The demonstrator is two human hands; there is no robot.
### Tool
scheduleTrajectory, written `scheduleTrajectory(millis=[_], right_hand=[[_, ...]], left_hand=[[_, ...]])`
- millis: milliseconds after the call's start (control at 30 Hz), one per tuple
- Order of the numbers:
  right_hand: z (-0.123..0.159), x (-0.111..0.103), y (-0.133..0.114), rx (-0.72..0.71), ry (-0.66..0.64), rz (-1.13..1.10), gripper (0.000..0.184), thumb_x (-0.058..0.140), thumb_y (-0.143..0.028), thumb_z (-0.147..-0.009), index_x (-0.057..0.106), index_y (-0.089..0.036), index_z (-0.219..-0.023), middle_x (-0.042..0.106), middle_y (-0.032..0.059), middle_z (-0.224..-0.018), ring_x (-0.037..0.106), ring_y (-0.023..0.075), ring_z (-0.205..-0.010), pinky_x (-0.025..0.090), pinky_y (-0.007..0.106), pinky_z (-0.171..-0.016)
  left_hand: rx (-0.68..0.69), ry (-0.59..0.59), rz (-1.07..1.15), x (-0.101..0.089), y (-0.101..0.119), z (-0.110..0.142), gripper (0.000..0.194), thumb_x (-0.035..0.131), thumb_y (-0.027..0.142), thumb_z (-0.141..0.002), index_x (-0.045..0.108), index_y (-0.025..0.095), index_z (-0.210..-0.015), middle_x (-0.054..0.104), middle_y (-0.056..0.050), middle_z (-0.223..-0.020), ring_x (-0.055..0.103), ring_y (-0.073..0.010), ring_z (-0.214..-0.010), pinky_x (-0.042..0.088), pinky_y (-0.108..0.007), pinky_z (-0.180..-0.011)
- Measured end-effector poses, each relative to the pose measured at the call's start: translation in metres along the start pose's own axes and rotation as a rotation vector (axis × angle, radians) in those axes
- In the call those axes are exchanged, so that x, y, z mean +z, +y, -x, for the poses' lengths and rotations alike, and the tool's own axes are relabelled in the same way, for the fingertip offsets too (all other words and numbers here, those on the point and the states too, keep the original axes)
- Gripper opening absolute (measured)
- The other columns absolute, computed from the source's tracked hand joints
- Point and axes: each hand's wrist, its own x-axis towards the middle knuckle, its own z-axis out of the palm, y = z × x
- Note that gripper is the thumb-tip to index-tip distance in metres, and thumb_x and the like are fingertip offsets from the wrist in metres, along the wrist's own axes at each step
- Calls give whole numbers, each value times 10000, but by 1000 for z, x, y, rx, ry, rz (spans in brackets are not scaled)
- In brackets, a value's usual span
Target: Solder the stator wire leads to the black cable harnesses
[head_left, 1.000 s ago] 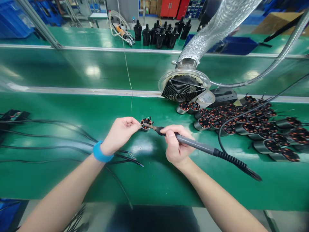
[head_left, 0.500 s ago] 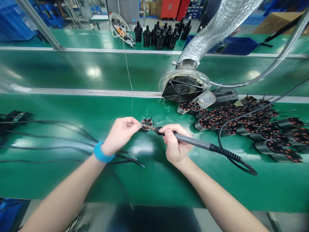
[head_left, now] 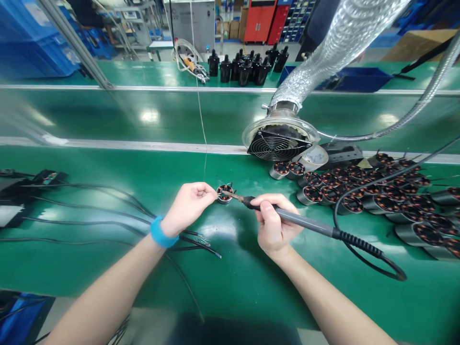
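Work appears unfinished on a silver, copper-wound metal ring (head_left: 225, 200) central on the glossy green table (head_left: 244, 292), the left hand (head_left: 192, 203) pinching apparently a thin silvery wire (head_left: 201, 112) at nine o'clock, the right hand (head_left: 277, 224) closed round a grey pen-shaped iron (head_left: 305, 222) at four, similar rings (head_left: 380, 203) at three, their completion unclear.

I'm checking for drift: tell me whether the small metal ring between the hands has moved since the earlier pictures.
No: the small metal ring keeps its place below-left of the fan.
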Motion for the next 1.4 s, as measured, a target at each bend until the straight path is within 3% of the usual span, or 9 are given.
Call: scheduleTrajectory(millis=[200,333,467,600,800,1000,1167,1400], right_hand=[[-2,-1,1,-43,30,25,201,532,-292,-917,686,-219,-810,613,1,-651,580,157,-522,471,314,-518],[-7,3,6,-130,-30,95,167,527,-198,-913,672,-226,-991,638,18,-775,627,181,-692,519,354,-676],[-8,12,13,-105,-230,210,419,612,-163,-825,565,-245,-1233,615,71,-1072,638,229,-973,531,444,-906],[-3,17,25,17,-382,112,692,674,-158,-786,388,-266,-1406,484,111,-1317,606,246,-1154,508,474,-1026],[1,24,41,51,-396,28,615,678,-157,-829,431,-282,-1378,496,104,-1281,655,226,-1057,568,442,-956],[6,39,41,31,-447,7,660,671,-111,-803,433,-308,-1386,485,92,-1312,620,237,-1132,535,441,-1000],[-3,33,28,-19,-443,2,706,654,-55,-752,436,-277,-1386,514,91,-1297,603,226,-1147,508,408,-1024],[-17,29,16,-123,-459,-77,481,514,-90,-892,479,-283,-1331,547,74,-1164,628,175,-1020,535,366,-956]], left_hand=[[-2,7,21,1,-4,-2,166,653,298,-753,663,136,-718,673,-19,-704,576,-129,-673,423,-235,-661],[17,13,45,2,-3,-3,159,654,290,-745,654,137,-702,664,-16,-691,574,-128,-671,429,-241,-675],[13,8,19,1,-2,-3,189,646,324,-747,644,143,-692,639,-15,-665,561,-139,-659,427,-249,-659],[33,26,-39,-2,-1,-1,237,648,375,-769,642,143,-721,631,-16,-691,545,-137,-655,402,-243,-628],[32,-3,10,-3,4,1,304,686,433,-770,583,158,-695,523,40,-563,452,-93,-521,334,-219,-529],[182,6,-117,-2,1,-1,293,661,410,-813,632,148,-684,627,-25,-725,568,-149,-694,432,-258,-677],[189,-16,-196,-2,2,1,279,627,403,-841,672,149,-736,666,-46,-773,604,-171,-737,455,-264,-703],[172,-65,-139,-3,2,1,256,622,378,-835,654,143,-738,667,-46,-759,632,-177,-738,481,-267,-717]])
